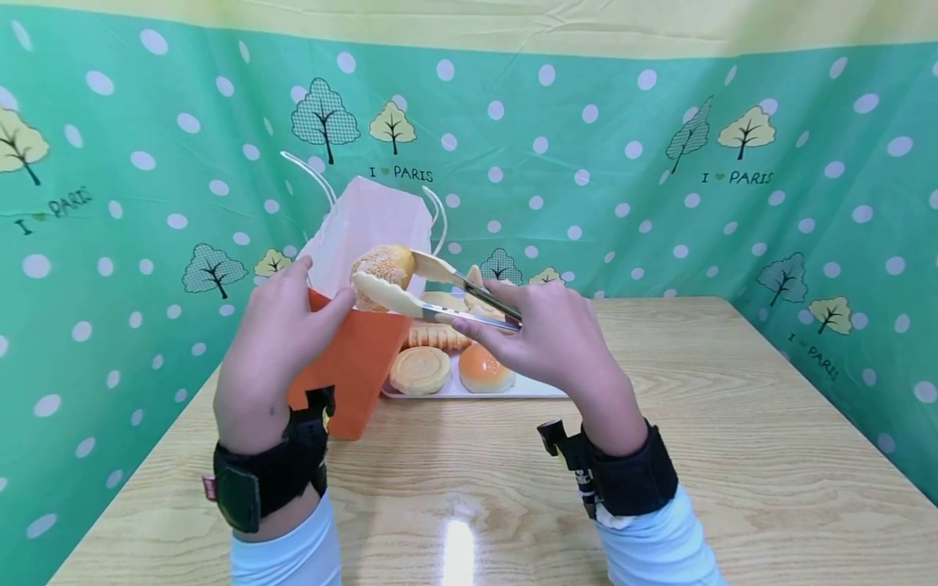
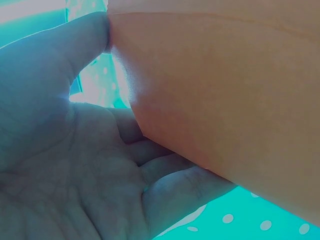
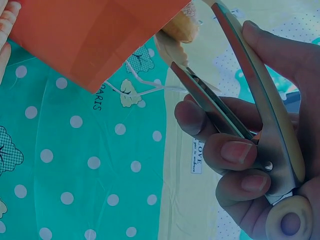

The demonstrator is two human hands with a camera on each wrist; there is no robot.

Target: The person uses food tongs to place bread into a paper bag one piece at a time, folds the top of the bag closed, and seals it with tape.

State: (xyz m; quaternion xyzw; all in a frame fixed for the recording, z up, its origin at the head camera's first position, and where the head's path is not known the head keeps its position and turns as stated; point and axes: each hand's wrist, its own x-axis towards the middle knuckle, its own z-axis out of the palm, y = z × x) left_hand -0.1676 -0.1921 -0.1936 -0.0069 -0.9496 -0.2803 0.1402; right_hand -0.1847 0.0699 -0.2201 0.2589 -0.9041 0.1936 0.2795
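Note:
My right hand (image 1: 545, 330) grips a pair of metal tongs (image 1: 484, 305) with pale scalloped tips. Between the tips sits a round bun (image 1: 383, 273) sprinkled with pale seeds, at the mouth of an orange paper bag (image 1: 348, 366). That bag leans open, its white inside and white cord handles facing up. At the bag's left side my left hand (image 1: 282, 334) holds it, thumb at the rim and fingers behind the side panel (image 2: 220, 90). In the right wrist view, thumb and fingers wrap the tongs (image 3: 272, 135), and part of the bun (image 3: 181, 27) shows past the bag's edge.
Behind the bag a white tray (image 1: 528, 389) carries several breads, among them a flat round pastry (image 1: 420, 370), a glossy bun (image 1: 484, 370) and a ridged loaf (image 1: 440, 336). The wooden table (image 1: 659, 374) extends to a green dotted curtain (image 1: 586, 171).

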